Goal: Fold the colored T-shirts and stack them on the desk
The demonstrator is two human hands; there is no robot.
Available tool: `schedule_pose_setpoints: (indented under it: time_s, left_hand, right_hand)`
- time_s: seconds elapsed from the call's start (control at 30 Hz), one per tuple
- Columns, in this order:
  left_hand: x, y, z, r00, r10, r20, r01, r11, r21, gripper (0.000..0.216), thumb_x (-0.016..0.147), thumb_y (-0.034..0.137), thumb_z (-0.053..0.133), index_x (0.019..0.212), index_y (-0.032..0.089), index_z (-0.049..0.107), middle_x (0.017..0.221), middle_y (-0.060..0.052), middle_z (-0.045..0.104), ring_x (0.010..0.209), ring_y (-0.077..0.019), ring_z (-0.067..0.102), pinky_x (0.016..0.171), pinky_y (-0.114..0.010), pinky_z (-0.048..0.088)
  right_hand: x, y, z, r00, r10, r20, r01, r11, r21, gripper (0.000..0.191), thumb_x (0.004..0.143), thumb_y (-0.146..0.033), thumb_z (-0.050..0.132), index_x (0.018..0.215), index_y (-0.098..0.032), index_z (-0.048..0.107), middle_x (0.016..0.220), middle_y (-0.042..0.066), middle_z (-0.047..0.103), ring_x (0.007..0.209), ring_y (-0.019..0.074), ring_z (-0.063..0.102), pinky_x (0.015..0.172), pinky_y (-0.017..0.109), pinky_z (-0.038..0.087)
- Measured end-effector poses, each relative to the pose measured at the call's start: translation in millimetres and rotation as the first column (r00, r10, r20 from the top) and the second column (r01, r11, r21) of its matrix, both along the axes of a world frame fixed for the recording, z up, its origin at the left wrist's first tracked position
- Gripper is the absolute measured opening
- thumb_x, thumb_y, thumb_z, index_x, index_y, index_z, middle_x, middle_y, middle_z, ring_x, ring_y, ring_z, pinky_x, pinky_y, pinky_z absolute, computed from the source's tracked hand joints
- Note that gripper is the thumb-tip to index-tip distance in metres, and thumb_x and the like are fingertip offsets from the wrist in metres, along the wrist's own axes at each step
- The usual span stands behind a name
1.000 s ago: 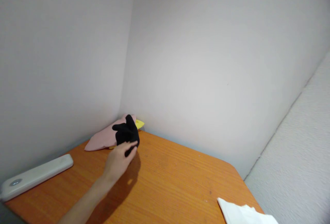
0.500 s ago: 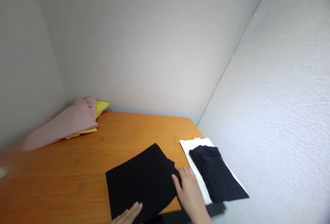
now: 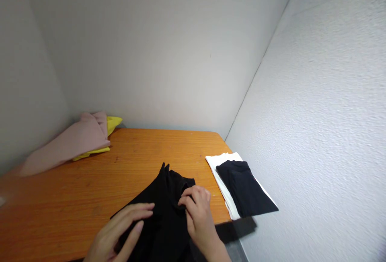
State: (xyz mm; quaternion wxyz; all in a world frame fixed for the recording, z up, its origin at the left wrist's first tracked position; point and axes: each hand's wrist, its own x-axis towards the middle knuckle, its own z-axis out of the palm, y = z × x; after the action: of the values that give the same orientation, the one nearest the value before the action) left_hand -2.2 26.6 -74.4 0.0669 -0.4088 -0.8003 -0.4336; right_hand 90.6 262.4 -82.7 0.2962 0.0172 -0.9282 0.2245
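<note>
Fingertips of the right hand curl inward and pinch a fold of the black cloth near its upper right edge, the knuckles bent and the thumb tucked against the fabric. Left hand lies flat with its fingers stretched out and loose, pressing on the left part of the same cloth without gripping it.

That cloth is matte black, soft and thin, with no pattern showing. It lies on the near part of the orange wooden table, bunched rather than flat: a ridge runs up its middle to a small pointed peak at the far end, and the right corner is rumpled where the fingers gather it. Its near end runs out of the bottom of the view between the two wrists.

Just beyond and to the right, at the table's right edge against the wall, a folded white cloth lies flat with a folded black piece on top of it, apart from the cloth being handled.

Farther off, in the far left corner, a pink cloth is draped over a yellow cloth, both resting against the grey walls.
</note>
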Motion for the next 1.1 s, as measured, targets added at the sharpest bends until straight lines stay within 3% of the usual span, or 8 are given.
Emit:
schedule_pose_setpoints:
  time_s: [0.13,0.33,0.47,0.6,0.77,0.9,1.0,1.1]
  left_hand:
    - [-26.4,22.3,25.1,0.996,0.053,0.071,-0.055,0.998,0.032,0.029,0.093,0.043,0.049,0.104,0.028,0.07,0.116,-0.003,0.07,0.111,-0.0204,0.064,0.1,-0.033,0.051]
    - [-59.2,83.8,12.7,0.975,-0.222,0.013,0.22,0.952,-0.213,0.043,0.092,0.017,0.037,0.125,0.028,0.062,0.138,-0.004,0.057,0.129,-0.0194,0.049,0.113,-0.043,0.037]
    - [-71.5,125.1,3.8,0.953,-0.303,-0.004,0.285,0.899,-0.332,0.043,0.095,0.021,0.038,0.133,0.026,0.056,0.147,-0.006,0.049,0.137,-0.0204,0.04,0.117,-0.043,0.028]
    - [-77.3,153.2,1.0,0.941,-0.334,0.057,0.323,0.829,-0.456,0.037,0.084,0.032,0.062,0.12,0.024,0.063,0.13,-0.007,0.062,0.12,-0.0229,0.055,0.105,-0.036,0.04]
    - [-72.3,156.4,-1.7,0.974,-0.226,0.03,0.204,0.804,-0.559,0.016,0.081,0.035,0.064,0.087,0.022,0.069,0.093,-0.007,0.073,0.093,-0.0263,0.065,0.089,-0.038,0.044]
    - [-60.8,141.7,2.5,0.997,-0.073,-0.011,0.052,0.805,-0.591,0.023,0.089,0.036,0.049,0.091,0.019,0.065,0.092,-0.012,0.072,0.091,-0.0289,0.066,0.078,-0.036,0.046]
    - [-45.5,129.2,12.9,1.0,0.024,-0.018,-0.03,0.799,-0.6,0.027,0.093,0.033,0.039,0.096,0.018,0.061,0.094,-0.013,0.072,0.092,-0.03,0.067,0.075,-0.036,0.046]
    - [-25.8,117.4,24.1,0.992,0.125,0.024,-0.088,0.81,-0.58,0.026,0.093,0.03,0.035,0.094,0.019,0.059,0.096,-0.013,0.071,0.095,-0.0306,0.067,0.078,-0.037,0.047]
  right_hand:
    - [2.6,-21.8,-17.6,0.991,0.114,0.063,-0.121,0.986,0.115,0.033,0.075,0.003,0.047,0.095,-0.021,0.057,0.106,0.003,0.055,0.103,0.0211,0.047,0.09,0.041,0.03]
    - [8.1,-26.9,-50.7,0.978,0.169,0.125,-0.188,0.969,0.162,0.018,0.074,-0.009,0.056,0.088,-0.021,0.057,0.11,0.003,0.054,0.102,0.0203,0.048,0.093,0.042,0.029]
    - [15.6,-20.4,-46.9,0.971,0.205,0.121,-0.217,0.971,0.1,0.017,0.069,-0.01,0.053,0.082,-0.02,0.054,0.096,0.001,0.054,0.094,0.0187,0.049,0.087,0.039,0.032]
    - [22.6,-14.7,-28.1,0.974,0.182,0.136,-0.189,0.981,0.044,0.022,0.063,-0.014,0.054,0.084,-0.02,0.053,0.088,0.001,0.055,0.09,0.02,0.049,0.082,0.037,0.032]
    - [31.4,-10.7,-9.6,0.998,-0.006,0.068,0.005,1.0,0.016,0.003,0.083,-0.022,0.057,0.086,-0.021,0.056,0.083,0.001,0.058,0.084,0.021,0.049,0.075,0.037,0.031]
    - [37.1,-17.6,-7.2,0.992,-0.055,-0.115,0.061,0.997,0.048,0.01,0.089,-0.017,0.053,0.091,-0.022,0.061,0.092,0.004,0.059,0.085,0.0208,0.051,0.075,0.037,0.033]
    - [35.8,-29.0,-7.0,0.998,-0.055,-0.038,0.057,0.997,0.059,0.011,0.092,-0.02,0.054,0.084,-0.021,0.06,0.081,0.003,0.059,0.079,0.0207,0.052,0.072,0.036,0.033]
    - [32.6,-40.3,-4.9,0.98,-0.189,0.058,0.188,0.982,0.02,0.027,0.097,-0.027,0.053,0.07,-0.021,0.055,0.072,0.003,0.058,0.074,0.0208,0.052,0.071,0.035,0.033]
